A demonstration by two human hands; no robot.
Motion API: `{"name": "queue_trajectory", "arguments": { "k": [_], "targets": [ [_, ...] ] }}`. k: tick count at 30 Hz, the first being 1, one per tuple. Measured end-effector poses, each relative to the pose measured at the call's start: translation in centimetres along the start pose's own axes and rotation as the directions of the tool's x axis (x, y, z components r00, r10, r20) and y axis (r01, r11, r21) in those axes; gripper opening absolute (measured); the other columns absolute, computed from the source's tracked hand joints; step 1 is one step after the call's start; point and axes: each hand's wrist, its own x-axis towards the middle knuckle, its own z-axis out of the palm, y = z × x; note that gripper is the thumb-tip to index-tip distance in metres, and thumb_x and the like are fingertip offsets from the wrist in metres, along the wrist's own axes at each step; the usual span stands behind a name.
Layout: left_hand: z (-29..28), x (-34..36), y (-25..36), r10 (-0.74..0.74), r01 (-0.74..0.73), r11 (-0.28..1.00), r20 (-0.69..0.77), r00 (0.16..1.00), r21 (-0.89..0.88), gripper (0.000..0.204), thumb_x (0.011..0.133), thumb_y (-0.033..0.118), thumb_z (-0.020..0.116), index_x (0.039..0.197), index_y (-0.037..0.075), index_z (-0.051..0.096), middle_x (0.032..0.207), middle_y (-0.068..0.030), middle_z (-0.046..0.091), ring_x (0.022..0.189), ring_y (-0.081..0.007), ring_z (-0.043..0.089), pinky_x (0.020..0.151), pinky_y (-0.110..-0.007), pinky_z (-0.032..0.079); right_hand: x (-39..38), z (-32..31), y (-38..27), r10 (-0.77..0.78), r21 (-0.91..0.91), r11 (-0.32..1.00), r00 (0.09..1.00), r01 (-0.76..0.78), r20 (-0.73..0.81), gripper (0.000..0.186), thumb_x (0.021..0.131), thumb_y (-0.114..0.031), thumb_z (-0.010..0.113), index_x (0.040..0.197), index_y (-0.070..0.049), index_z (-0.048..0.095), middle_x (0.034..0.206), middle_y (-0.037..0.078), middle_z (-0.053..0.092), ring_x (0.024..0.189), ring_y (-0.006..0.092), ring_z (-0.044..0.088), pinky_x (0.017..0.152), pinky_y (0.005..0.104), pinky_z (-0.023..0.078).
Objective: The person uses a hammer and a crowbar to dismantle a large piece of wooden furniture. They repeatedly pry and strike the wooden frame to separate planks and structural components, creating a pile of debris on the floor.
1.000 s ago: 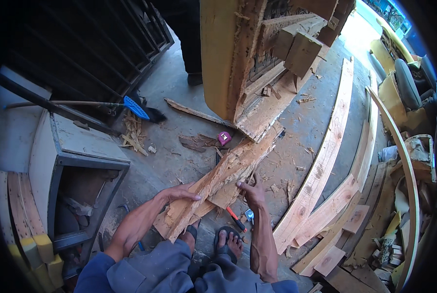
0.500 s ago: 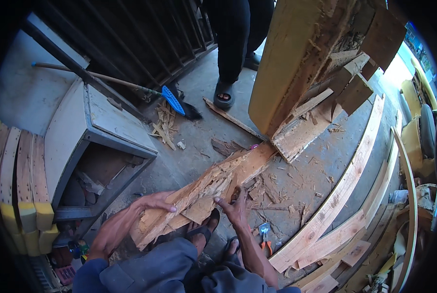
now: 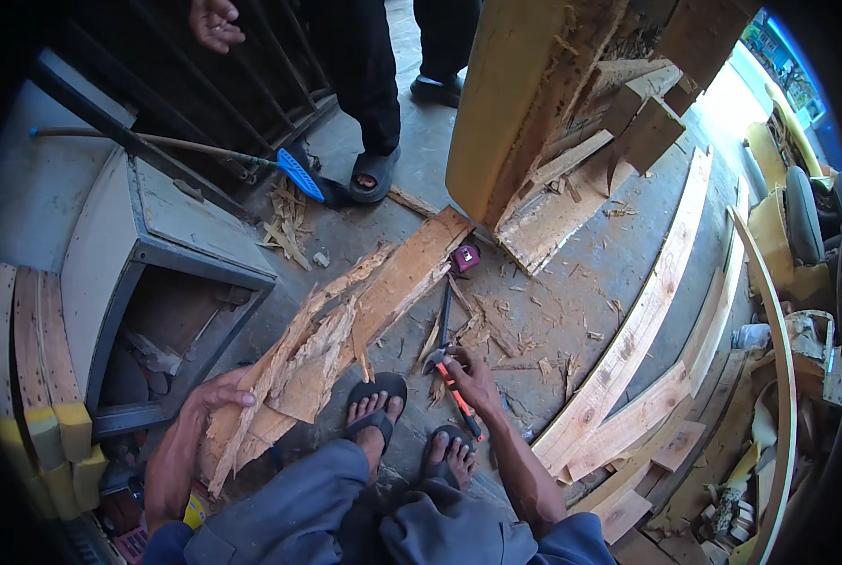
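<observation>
A long splintered wooden board slants across my lap side, its near part broken into layered, flaking strips. My left hand is closed around its near left edge, thumb on top. To the right, my right hand is closed about a hammer with a grey head and an orange-and-black handle, near its head. A thin dark rod lies just beyond the hammer's head; whether the two are joined I cannot tell. Beside the board's far end lies a purple tape measure.
A yellow foam-padded wooden frame stands ahead. Curved planks lie to the right, beside a pile of scraps. At left are an open grey-white box, foam-tipped slats and a blue broom. Another person's sandalled foot is beyond.
My right hand has left the board and now grips the hammer. The board has swung away from the padded frame, uncovering the tape measure. The other person's hand has come into view.
</observation>
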Motion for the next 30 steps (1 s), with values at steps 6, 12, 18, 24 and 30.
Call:
{"name": "queue_trajectory", "arguments": {
  "k": [6,12,18,24,30],
  "targets": [
    [-0.7,-4.3,-0.8,-0.006,0.004,1.000,-0.101,0.995,-0.026,0.109,0.063,0.039,0.084,0.149,-0.004,0.033,0.137,-0.0152,0.055,0.125,-0.0241,0.054,0.107,-0.036,0.042,-12.0,-17.1,-17.5,-0.814,0.575,0.202,0.462,0.793,-0.353,0.033,0.084,-0.014,0.058,0.057,-0.014,0.040,0.052,-0.006,0.036,0.047,0.0075,0.029,0.046,0.0255,0.024],
    [0.0,-5.4,1.0,0.075,-0.074,0.997,-0.140,0.987,0.012,0.111,0.061,0.042,0.085,0.148,-0.006,0.035,0.135,-0.0154,0.057,0.123,-0.0242,0.057,0.106,-0.036,0.044,-8.2,-18.2,-21.0,-0.449,0.504,0.603,0.786,0.618,-0.426,0.028,0.092,-0.021,0.060,0.068,-0.014,0.048,0.055,-0.006,0.032,0.048,0.0082,0.026,0.045,0.0234,0.019],
    [1.3,-5.4,3.0,0.085,-0.088,0.996,-0.192,0.978,-0.007,0.117,0.056,0.049,0.086,0.146,-0.007,0.036,0.134,-0.0160,0.057,0.121,-0.0245,0.058,0.104,-0.036,0.046,-6.4,-15.4,-12.9,-0.375,0.538,0.676,0.864,0.503,-0.337,0.027,0.096,-0.028,0.060,0.075,-0.013,0.051,0.059,-0.004,0.036,0.050,0.0078,0.032,0.045,0.0229,0.026],
    [2.2,-3.3,3.9,0.253,-0.256,0.966,-0.259,0.932,0.025,0.119,0.057,0.055,0.085,0.145,-0.007,0.035,0.134,-0.0164,0.056,0.121,-0.0254,0.059,0.100,-0.036,0.050,-6.3,-10.2,-7.2,-0.018,0.275,0.956,0.952,0.107,-0.306,0.033,0.095,-0.028,0.065,0.069,-0.017,0.047,0.061,-0.009,0.036,0.052,0.0023,0.031,0.047,0.0235,0.024],
    [2.7,-1.6,4.8,0.319,-0.327,0.945,-0.206,0.925,-0.005,0.115,0.063,0.059,0.086,0.144,-0.006,0.037,0.133,-0.0158,0.056,0.120,-0.0251,0.059,0.102,-0.038,0.050,-9.8,-2.8,3.7,0.069,-0.290,0.948,0.976,-0.128,-0.207,0.034,0.093,-0.033,0.064,0.086,-0.001,0.064,0.069,0.008,0.060,0.063,0.0173,0.056,0.061,0.0347,0.045]
  ]
}}
